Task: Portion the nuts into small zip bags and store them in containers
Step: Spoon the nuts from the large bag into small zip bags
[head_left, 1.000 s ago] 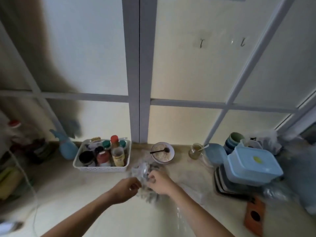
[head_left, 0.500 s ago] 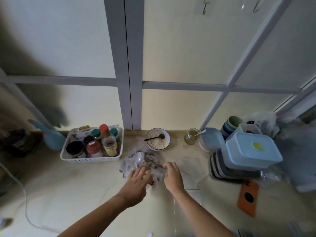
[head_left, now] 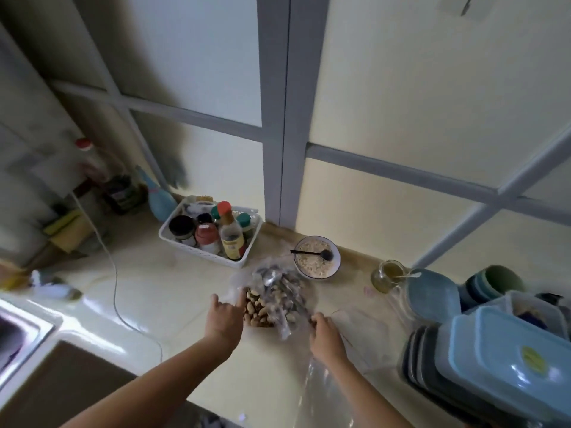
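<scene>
A clear plastic bag of nuts (head_left: 272, 299) lies on the pale counter, its mouth spread so the tan nuts (head_left: 256, 310) show. A metal spoon (head_left: 272, 277) lies on the bag's far side. My left hand (head_left: 225, 316) grips the bag's left edge with fingers curled at the plastic. My right hand (head_left: 326, 333) pinches the bag's right edge. A thin clear zip bag (head_left: 361, 332) lies flat on the counter just right of my right hand. Blue lidded containers (head_left: 506, 362) are stacked at the right.
A white basket of condiment bottles (head_left: 210, 233) stands behind the bag on the left. A bowl of oats with a black spoon (head_left: 316, 257) and a small glass jar (head_left: 387, 274) sit against the wall. A sink edge (head_left: 21, 329) and white cable (head_left: 114, 273) lie left.
The camera has swung left and down. My hands have pulled apart, spreading the nut bag's mouth so the nuts inside now show.
</scene>
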Tool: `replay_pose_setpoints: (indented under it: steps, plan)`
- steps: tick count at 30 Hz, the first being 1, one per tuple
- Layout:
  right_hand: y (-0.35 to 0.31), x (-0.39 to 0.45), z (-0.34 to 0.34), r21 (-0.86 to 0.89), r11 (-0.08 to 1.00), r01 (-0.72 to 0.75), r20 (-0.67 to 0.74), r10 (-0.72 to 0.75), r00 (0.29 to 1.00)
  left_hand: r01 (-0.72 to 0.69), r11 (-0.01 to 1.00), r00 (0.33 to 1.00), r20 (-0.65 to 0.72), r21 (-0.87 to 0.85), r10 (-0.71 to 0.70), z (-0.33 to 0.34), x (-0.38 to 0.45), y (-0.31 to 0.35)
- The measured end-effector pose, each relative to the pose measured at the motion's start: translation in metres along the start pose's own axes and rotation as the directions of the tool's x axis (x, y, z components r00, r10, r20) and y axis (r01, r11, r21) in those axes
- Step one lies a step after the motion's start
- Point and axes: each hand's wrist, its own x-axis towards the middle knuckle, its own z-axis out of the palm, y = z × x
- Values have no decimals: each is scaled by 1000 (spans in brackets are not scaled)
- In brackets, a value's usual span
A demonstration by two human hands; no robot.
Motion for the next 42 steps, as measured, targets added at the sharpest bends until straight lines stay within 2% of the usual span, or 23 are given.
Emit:
replay_pose_setpoints:
  steps: [4,8,15,18,21,23,26,28,30,31,33,35,37,39,42]
  plan:
    - [-9,5,-4,-39,999,30,-45,-32,998,74,988,994,-75,-138,-85,-2,-5,7]
    - [-19,6,-2,-165,982,91,-80,-106,991,32,960,976,-197,-278,-89,-1,-7,9]
    - [-26,13,-1,-77,992,96,47,-93,995,77,899,960,-212,-432,-184,4,-14,6]
    - [-17,13,-12,25,995,94,-45,-93,995,83,884,954,-220,-461,-205,4,-9,9]
    - [-1,7,-22,89,990,110,-258,-84,963,79,885,950,-234,-460,-206,0,-1,14]
    - [2,1,-27,206,962,180,-361,-96,928,86,889,945,-246,-450,-217,-3,4,17]
    - [-14,-11,-34,312,856,412,-459,-244,854,80,901,937,-275,-427,-214,-6,13,21]
    - [-25,-22,-34,292,788,542,-437,-394,809,35,911,944,-286,-410,-165,-6,16,21]
    - [-27,-34,-27,225,783,580,-336,-496,800,1,905,950,-282,-426,-134,-10,17,19]
    - [-25,-38,-21,211,799,563,-270,-506,819,6,885,950,-274,-466,-151,-12,17,17]
    - [-17,-40,-11,200,865,460,-158,-435,886,45,832,956,-218,-554,-197,-11,17,10]
    - [-12,-34,-8,91,950,298,-86,-291,953,72,826,959,-190,-558,-211,-5,15,4]
    - [-15,-26,-12,-19,989,148,-64,-149,987,58,849,958,-211,-526,-196,5,16,0]
    - [-24,-18,-18,-3,996,87,-109,-86,990,12,906,958,-254,-423,-131,10,16,-1]
    - [-45,-8,-26,85,988,132,-139,-120,983,-169,969,955,-274,-178,116,9,9,4]
